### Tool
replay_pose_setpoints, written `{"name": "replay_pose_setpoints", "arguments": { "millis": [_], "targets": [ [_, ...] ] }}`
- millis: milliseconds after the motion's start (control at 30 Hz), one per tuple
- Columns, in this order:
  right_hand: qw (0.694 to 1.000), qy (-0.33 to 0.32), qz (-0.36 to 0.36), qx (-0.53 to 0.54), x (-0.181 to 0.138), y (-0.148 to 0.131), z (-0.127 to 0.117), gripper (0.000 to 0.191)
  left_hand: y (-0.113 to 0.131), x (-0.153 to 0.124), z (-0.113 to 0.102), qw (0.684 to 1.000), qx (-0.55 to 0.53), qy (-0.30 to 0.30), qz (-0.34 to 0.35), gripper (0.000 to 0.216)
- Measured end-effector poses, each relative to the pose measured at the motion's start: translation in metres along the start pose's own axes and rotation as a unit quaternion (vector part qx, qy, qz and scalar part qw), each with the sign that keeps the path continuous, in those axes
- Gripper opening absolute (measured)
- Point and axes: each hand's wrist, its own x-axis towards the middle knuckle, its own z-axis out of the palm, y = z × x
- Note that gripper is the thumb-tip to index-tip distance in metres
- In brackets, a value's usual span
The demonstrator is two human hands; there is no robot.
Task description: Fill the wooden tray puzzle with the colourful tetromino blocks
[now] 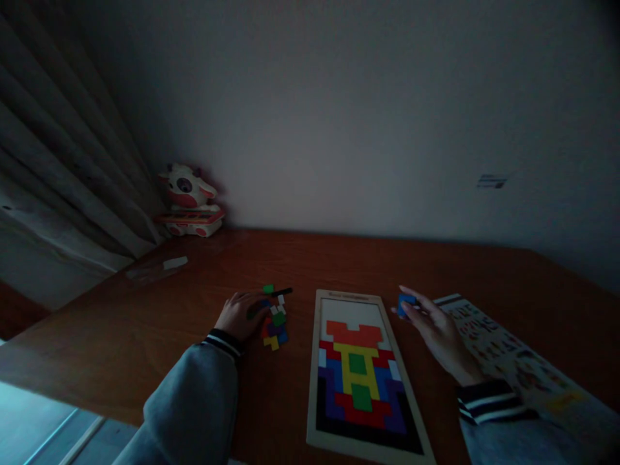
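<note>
There are two hands (241,314) (440,330), one puzzle board (351,311), one printed sheet (501,345) and one toy cow (186,197).

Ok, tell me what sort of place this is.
Probably a room in a home, perhaps a play corner: a cow-shaped toy and a tray of colourful puzzle pieces are on the brown tabletop, with a pale curtain hanging at the left.

Head-worn view, facing forward and down, across table (121,323)

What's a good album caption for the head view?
Right hand holding a blue piece, left hand at a pile of multicoloured flat pieces, a pale-framed rectangular tray partly filled between them.
</note>
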Motion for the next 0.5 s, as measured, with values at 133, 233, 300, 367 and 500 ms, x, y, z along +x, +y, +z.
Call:
{"name": "replay_pose_setpoints", "arguments": {
  "millis": [133, 233, 300, 367, 500],
  "targets": [
    [1.0, 0.013, 0.007, 0.028, 0.002, 0.008, 0.003, 0.06, -0.001, 0.001, -0.001, 1.0, 0.005, -0.003, 0.011, 0.032],
    [0.999, 0.015, 0.008, 0.027, 0.002, 0.007, 0.005, 0.048, 0.001, 0.001, -0.001, 1.0, 0.012, 0.004, 0.017, 0.031],
    [0.999, -0.007, 0.02, 0.045, 0.001, 0.001, 0.005, 0.047, 0.002, 0.001, 0.0, 1.0, 0.019, 0.016, 0.008, 0.031],
    [0.996, -0.034, 0.038, 0.069, 0.0, -0.004, 0.002, 0.053, 0.003, 0.0, 0.0, 0.999, 0.03, 0.023, -0.015, 0.032],
    [0.995, -0.042, 0.057, 0.066, 0.0, -0.009, -0.006, 0.052, 0.002, 0.0, 0.0, 0.997, 0.046, 0.035, -0.044, 0.033]
  ]
}}
